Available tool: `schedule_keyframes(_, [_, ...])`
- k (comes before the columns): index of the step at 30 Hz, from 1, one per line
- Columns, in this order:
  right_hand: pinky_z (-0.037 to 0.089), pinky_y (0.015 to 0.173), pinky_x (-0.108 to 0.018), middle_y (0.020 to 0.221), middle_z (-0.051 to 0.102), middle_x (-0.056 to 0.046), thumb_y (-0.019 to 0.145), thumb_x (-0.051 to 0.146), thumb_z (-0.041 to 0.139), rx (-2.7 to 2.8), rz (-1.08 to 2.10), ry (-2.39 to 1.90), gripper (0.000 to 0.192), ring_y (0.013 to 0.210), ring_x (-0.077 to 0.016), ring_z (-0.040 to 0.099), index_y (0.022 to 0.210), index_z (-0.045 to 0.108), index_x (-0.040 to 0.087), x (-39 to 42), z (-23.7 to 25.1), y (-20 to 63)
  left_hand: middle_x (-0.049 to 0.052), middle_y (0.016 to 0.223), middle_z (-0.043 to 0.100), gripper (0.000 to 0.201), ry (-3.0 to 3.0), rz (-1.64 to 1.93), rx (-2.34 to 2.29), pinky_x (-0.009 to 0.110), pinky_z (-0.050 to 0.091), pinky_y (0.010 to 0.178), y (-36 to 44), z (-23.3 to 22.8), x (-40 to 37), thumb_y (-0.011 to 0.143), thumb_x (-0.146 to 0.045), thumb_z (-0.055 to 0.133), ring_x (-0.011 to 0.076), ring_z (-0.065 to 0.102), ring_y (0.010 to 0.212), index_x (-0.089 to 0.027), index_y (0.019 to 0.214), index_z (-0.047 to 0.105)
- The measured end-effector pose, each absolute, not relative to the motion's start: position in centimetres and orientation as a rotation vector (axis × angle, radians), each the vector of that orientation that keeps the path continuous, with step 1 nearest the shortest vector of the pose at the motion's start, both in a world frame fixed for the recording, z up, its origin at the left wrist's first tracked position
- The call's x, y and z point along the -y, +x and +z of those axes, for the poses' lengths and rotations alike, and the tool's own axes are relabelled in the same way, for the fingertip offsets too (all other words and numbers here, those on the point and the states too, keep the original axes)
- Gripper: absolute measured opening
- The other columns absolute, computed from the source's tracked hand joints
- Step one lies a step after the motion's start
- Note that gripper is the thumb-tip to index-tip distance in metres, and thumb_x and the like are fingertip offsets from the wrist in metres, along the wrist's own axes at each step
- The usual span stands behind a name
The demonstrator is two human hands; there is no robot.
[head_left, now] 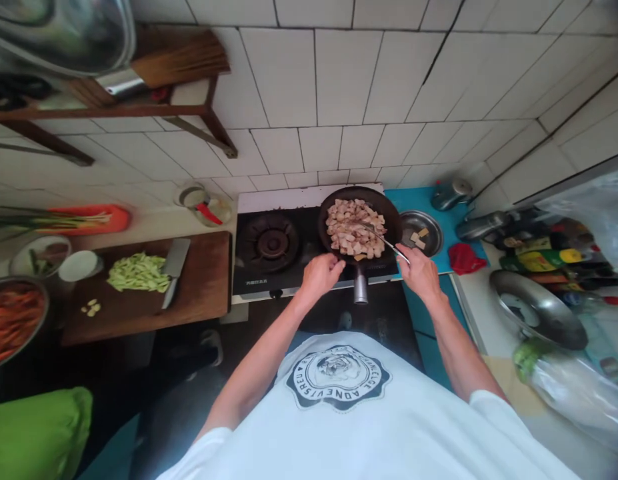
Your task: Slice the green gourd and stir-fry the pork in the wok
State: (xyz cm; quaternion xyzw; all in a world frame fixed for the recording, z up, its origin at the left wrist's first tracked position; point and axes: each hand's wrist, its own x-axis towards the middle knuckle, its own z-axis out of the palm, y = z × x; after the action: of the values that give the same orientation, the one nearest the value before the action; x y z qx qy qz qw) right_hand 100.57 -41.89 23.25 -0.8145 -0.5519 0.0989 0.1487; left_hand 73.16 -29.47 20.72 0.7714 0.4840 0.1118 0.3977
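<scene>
A dark wok (395,212) sits on the right side of the gas stove, full of pale chopped meat (356,227). Its metal handle (360,288) points toward me. My right hand (423,272) grips a long-handled metal cooking tool (387,241), probably a spatula, whose far end is buried among the meat pieces. Close by the wok's front rim, left of the handle, my left hand (323,277) has its fingers closed. I cannot make out whether anything is pinched between them.
Left of the wok lies a bare burner (272,242). A cutting board (211,273) carries sliced green vegetable (137,272), garlic (91,308) and a cleaver (177,259). A metal bowl (437,227) stands right of the wok. Beyond it are an empty pan (563,327) and bottles (551,259). A shelf (139,110) juts out upper left.
</scene>
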Motion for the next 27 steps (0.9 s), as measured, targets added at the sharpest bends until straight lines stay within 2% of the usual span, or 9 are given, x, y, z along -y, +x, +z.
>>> schedule_keyframes(2, [0.055, 0.09, -0.037, 0.126, 0.072, -0.014, 0.109, 0.036, 0.043, 1.68, 0.26, -2.458, 0.051, 0.107, -0.0287, 0.07, 0.154, 0.063, 0.023, 40.7, 23.1, 101.6, 0.009, 0.083, 0.074, 0.034, 1.671, 0.122, -1.238, 0.03, 0.052, 0.073, 74.1, 18.3, 32.6, 0.097, -0.051, 0.07, 0.0257, 0.073, 0.088, -0.018, 0.091, 0.073])
schedule_keyframes(4, [0.054, 0.086, -0.035, 0.126, 0.072, -0.014, 0.11, 0.035, 0.042, 1.749, 0.273, -2.522, 0.051, 0.102, -0.0278, 0.071, 0.156, 0.061, 0.025, 40.2, 23.4, 101.6, 0.009, 0.085, 0.074, 0.039, 1.272, 0.021, -1.183, 0.029, 0.055, 0.065, 75.4, 16.3, 35.0, 0.094, -0.056, 0.073, 0.0248, 0.074, 0.083, -0.017, 0.097, 0.07])
schedule_keyframes(9, [0.053, 0.08, -0.034, 0.119, 0.073, -0.012, 0.111, 0.036, 0.041, 1.867, 0.331, -2.58, 0.049, 0.098, -0.027, 0.072, 0.156, 0.061, 0.029, 44.0, 26.7, 101.0, 0.01, 0.093, 0.076, 0.049, 0.532, 0.082, -0.875, 0.029, 0.061, 0.057, 78.7, 14.5, 37.5, 0.088, -0.056, 0.081, 0.0205, 0.076, 0.074, -0.015, 0.11, 0.063])
schedule_keyframes(14, [0.054, 0.081, -0.035, 0.118, 0.074, -0.012, 0.111, 0.036, 0.042, 1.831, 0.315, -2.765, 0.048, 0.096, -0.0277, 0.073, 0.153, 0.063, 0.031, 45.6, 28.3, 101.4, 0.003, 0.074, 0.069, 0.034, 0.428, 0.176, -0.943, 0.019, 0.052, 0.045, 80.1, 14.4, 38.2, 0.088, -0.04, 0.084, 0.0112, 0.064, 0.053, -0.014, 0.096, 0.064])
schedule_keyframes(17, [0.055, 0.082, -0.035, 0.123, 0.072, -0.013, 0.111, 0.036, 0.04, 1.854, 0.344, -2.755, 0.049, 0.1, -0.0278, 0.073, 0.156, 0.06, 0.032, 42.6, 26.4, 100.9, 0.003, 0.073, 0.069, 0.032, 0.429, 0.189, -0.95, 0.019, 0.05, 0.043, 80.2, 14.3, 38.5, 0.088, -0.039, 0.084, 0.0114, 0.064, 0.052, -0.015, 0.091, 0.062])
schedule_keyframes(22, [0.055, 0.084, -0.035, 0.131, 0.07, -0.016, 0.113, 0.036, 0.035, 1.914, 0.354, -2.672, 0.052, 0.1, -0.0273, 0.074, 0.162, 0.053, 0.029, 38.1, 23.8, 100.1, 0.004, 0.076, 0.071, 0.036, 0.455, 0.251, -1.007, 0.019, 0.052, 0.043, 80.5, 14.3, 38.9, 0.087, -0.042, 0.085, 0.0114, 0.065, 0.053, -0.015, 0.095, 0.061])
schedule_keyframes(27, [0.056, 0.09, -0.038, 0.127, 0.076, -0.013, 0.11, 0.038, 0.047, 2.147, 0.319, -2.446, 0.046, 0.109, -0.0294, 0.074, 0.15, 0.066, 0.029, 36.9, 27.9, 106.5, 0.004, 0.081, 0.072, 0.044, 0.518, 0.339, -1.119, 0.019, 0.051, 0.043, 80.7, 14.9, 40.1, 0.083, -0.043, 0.088, 0.0128, 0.067, 0.057, -0.017, 0.102, 0.058])
